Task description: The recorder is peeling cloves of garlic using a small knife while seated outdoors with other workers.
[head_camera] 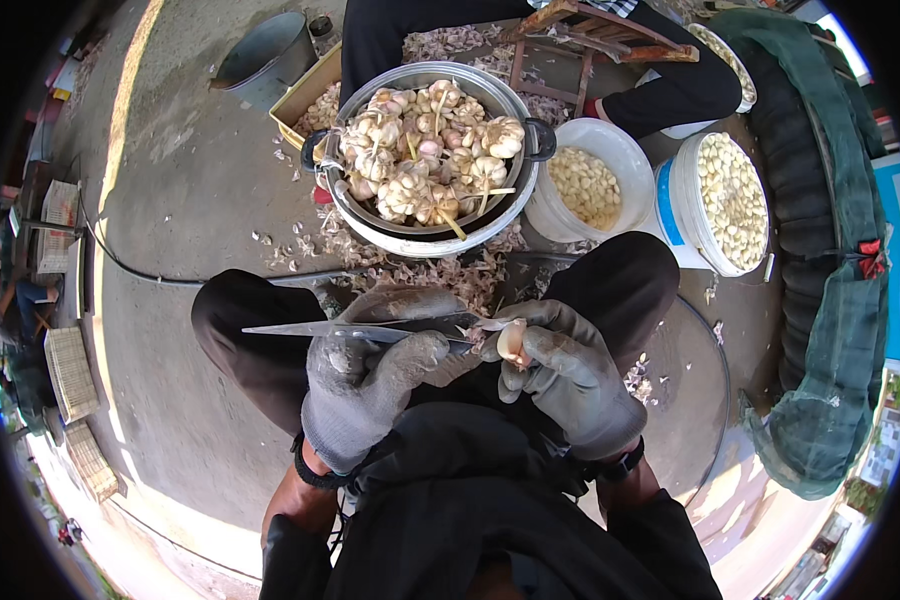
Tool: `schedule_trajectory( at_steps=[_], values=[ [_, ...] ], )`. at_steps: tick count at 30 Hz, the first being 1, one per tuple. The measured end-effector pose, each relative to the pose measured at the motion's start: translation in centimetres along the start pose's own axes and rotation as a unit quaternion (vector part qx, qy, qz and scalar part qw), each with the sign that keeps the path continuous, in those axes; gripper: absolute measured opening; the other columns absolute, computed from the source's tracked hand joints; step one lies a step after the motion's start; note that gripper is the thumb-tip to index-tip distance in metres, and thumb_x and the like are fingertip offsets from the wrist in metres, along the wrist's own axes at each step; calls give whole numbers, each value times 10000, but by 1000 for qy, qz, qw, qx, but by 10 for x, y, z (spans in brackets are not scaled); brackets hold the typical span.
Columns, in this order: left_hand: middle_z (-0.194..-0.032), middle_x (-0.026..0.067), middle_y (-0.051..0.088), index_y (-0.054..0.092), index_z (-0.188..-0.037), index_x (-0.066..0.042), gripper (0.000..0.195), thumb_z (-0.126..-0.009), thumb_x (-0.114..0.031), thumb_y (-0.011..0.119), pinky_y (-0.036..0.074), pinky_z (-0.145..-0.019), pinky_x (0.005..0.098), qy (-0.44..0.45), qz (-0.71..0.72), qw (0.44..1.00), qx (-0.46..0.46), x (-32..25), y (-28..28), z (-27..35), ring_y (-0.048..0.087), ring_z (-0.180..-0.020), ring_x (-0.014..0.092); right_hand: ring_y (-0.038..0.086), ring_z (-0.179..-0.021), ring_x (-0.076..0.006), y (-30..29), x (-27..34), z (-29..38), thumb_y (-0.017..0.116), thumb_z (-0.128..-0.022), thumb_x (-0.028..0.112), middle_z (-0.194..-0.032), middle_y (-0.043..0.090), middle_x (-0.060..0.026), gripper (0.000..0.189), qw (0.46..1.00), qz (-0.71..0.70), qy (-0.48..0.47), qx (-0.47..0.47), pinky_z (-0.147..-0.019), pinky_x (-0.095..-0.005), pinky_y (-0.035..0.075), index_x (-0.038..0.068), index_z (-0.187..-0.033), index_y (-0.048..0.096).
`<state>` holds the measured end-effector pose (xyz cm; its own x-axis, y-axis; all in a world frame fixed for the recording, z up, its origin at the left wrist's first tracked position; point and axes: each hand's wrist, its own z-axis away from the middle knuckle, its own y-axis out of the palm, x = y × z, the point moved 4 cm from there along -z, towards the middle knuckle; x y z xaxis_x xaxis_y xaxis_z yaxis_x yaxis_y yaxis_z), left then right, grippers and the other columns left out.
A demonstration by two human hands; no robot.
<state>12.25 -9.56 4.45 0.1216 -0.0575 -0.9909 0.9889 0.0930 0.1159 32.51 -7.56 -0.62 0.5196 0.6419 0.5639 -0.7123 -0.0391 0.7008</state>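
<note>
My left hand (367,375), in a grey work glove, is closed around a bladed metal tool (285,329). Its pointed end sticks out to the left, and the fingers hide part of it, so its exact kind cannot be told. Close by on the right, my right hand (570,367), gloved too, pinches a partly peeled garlic clove (510,343) between thumb and fingers. Bits of papery skin (472,334) show between the two hands. Beyond them, a metal pot (521,176) with black handles holds a heap of whole garlic bulbs (401,195).
Peeled cloves fill a white bucket (686,202); another translucent bucket (634,161) holds some. Garlic skins (420,281) and a hose (142,276) lie on the concrete. Opposite sits a person (375,45) beside a wooden chair (607,45). Green netting (817,420) covers black rolls at right.
</note>
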Motion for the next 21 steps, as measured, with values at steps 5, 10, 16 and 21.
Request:
schedule_trajectory(
  at_steps=[5, 10, 16, 21],
  values=[
    [-1112, 159, 717, 711, -1204, -76, 393, -828, -145, 804, 574, -814, 377, 98, -212, 963, 134, -8, 11, -5, 731, -926, 332, 693, -717, -162, 9, 8, 3, 650, -962, 137, -899, 700, -104, 274, 999, 33, 2, -14, -657, -322, 595, -43, -1168, 631],
    [-1029, 153, 746, 728, -1098, 10, 314, -841, -165, 775, 572, -820, 346, 63, -164, 975, 137, -7, 17, -5, 740, -919, 248, 684, -682, -157, 6, 11, 3, 681, -931, 131, -856, 695, -89, 257, 996, 84, 32, -28, -622, -312, 588, -42, -1119, 652],
    [-984, 132, 733, 722, -1063, -37, 219, -856, -74, 784, 574, -730, 355, 56, -175, 971, 153, -5, 14, -4, 738, -845, 281, 669, -631, -147, 6, 8, 4, 687, -915, 102, -805, 679, -77, 211, 995, 75, 57, -37, -577, -292, 577, -28, -1079, 659],
    [-925, 120, 735, 728, -1049, -30, 202, -860, -77, 783, 572, -724, 347, 71, -174, 974, 125, -7, 16, -1, 734, -823, 258, 663, -608, -142, 8, 8, 4, 702, -905, 89, -829, 694, -88, 187, 995, 62, 70, -26, -566, -294, 577, -19, -1053, 668]
  ],
)
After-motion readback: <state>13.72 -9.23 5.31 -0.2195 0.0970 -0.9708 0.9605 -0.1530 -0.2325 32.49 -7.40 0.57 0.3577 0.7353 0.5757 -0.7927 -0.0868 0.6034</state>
